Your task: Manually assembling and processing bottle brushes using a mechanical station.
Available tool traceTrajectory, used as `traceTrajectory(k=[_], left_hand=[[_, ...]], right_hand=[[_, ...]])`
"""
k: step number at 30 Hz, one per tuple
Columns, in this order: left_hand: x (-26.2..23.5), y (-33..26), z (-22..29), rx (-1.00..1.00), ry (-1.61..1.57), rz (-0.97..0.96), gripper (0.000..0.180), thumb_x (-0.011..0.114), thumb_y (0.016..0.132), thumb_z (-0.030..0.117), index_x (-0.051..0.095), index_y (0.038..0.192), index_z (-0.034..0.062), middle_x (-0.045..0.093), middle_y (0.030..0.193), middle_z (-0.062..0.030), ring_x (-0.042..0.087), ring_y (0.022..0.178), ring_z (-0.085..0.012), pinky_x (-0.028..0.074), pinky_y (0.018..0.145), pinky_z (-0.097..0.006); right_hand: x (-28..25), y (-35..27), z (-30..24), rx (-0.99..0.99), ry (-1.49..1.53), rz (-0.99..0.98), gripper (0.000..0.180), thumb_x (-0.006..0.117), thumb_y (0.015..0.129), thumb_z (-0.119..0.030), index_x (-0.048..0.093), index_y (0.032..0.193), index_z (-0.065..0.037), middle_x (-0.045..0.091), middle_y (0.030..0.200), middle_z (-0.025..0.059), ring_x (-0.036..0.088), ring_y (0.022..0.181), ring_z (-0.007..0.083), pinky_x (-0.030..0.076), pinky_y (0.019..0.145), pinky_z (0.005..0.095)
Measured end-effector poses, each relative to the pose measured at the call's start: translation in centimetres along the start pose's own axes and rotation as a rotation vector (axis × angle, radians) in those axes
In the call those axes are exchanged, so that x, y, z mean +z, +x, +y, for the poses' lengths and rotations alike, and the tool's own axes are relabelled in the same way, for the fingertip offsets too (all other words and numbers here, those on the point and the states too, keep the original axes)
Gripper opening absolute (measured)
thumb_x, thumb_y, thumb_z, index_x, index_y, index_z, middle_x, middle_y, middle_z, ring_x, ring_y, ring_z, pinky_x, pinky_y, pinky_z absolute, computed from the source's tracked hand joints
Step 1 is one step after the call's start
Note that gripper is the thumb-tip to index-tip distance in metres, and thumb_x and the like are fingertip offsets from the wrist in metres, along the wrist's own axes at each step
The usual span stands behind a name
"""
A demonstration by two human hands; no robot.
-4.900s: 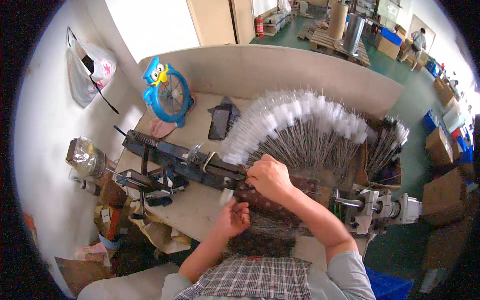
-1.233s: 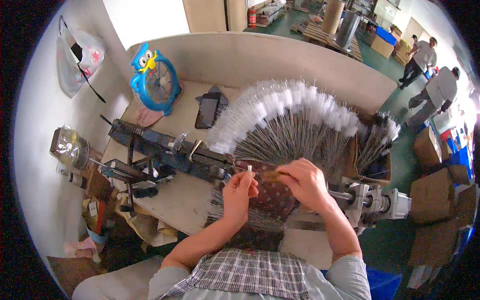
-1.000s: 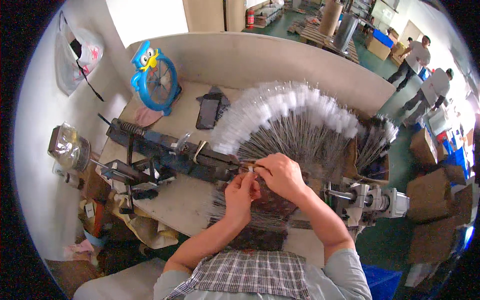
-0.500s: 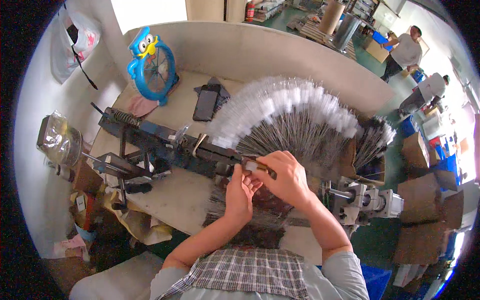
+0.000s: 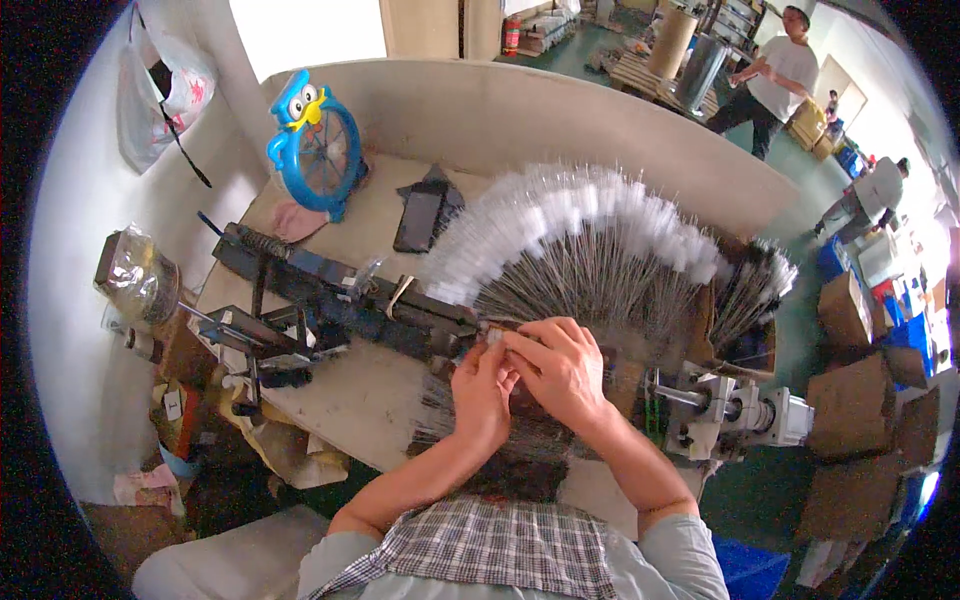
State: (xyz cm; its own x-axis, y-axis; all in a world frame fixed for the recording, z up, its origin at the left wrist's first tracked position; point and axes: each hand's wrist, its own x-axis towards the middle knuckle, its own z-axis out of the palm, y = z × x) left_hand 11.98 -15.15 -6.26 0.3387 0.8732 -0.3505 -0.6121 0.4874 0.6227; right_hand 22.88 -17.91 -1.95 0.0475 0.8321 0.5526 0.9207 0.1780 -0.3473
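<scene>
My left hand [image 5: 482,398] and my right hand [image 5: 562,372] meet at the right end of a long black machine bar [image 5: 345,285]. Between the fingertips of both sits a small whitish piece [image 5: 495,337], mostly covered, so its kind is unclear. The left thumb and fingers pinch it from below. From the right, curled fingers close over it; anything else inside that hand is hidden. Just beyond the hands fans a large heap of wire-stemmed brushes [image 5: 580,255] with white bristle heads, stems toward me. More thin wires [image 5: 428,425] lie beside my left wrist.
A carton [image 5: 742,365] with more brushes stands right of the heap, near a metal shaft unit [image 5: 740,408]. A blue cartoon-shaped fan [image 5: 318,150] and a dark phone [image 5: 420,218] lie farther back. A low curved wall [image 5: 600,115] bounds the table; two people stand beyond.
The brass-coloured tool with a dark end, seen in my right hand before, no longer shows. My right fingers have closed in toward the left. The view has shifted slightly; a background person moved nearer.
</scene>
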Motion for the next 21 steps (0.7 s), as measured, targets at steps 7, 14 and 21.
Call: traceTrajectory(k=[7, 14, 21], left_hand=[[0.1, -0.1, -0.4, 0.010, 0.006, -0.006, 0.010, 0.055, 0.087, 0.015, 0.050, 0.092, 0.0073, 0.056, 0.093, -0.0044, 0.056, 0.087, -0.0151, 0.046, 0.078, -0.030], [0.0, 0.2, 0.0, -0.007, -0.104, -0.012, 0.014, 0.053, 0.087, 0.019, 0.052, 0.095, 0.0074, 0.056, 0.093, -0.0024, 0.055, 0.090, -0.0141, 0.044, 0.082, -0.029], [-0.8, 0.4, 0.0, -0.100, -0.252, -0.096, 0.016, 0.048, 0.090, 0.020, 0.053, 0.096, 0.0061, 0.057, 0.094, -0.0041, 0.056, 0.090, -0.0147, 0.043, 0.083, -0.030]], right_hand=[[-0.3, -0.4, 1.2, -0.012, 0.093, -0.028, 0.022, 0.070, 0.068, -0.015, 0.069, 0.090, -0.012, 0.063, 0.090, 0.0016, 0.058, 0.086, 0.0224, 0.048, 0.076, 0.0346], [0.6, 0.6, 0.8, -0.031, 0.150, -0.089, 0.023, 0.065, 0.071, -0.015, 0.066, 0.094, -0.013, 0.061, 0.094, 0.0029, 0.057, 0.088, 0.0247, 0.048, 0.075, 0.0371], [-0.1, 0.6, 0.4, -0.004, 0.168, -0.101, 0.023, 0.066, 0.071, -0.016, 0.066, 0.094, -0.013, 0.061, 0.095, 0.0032, 0.057, 0.089, 0.0245, 0.048, 0.075, 0.0365]])
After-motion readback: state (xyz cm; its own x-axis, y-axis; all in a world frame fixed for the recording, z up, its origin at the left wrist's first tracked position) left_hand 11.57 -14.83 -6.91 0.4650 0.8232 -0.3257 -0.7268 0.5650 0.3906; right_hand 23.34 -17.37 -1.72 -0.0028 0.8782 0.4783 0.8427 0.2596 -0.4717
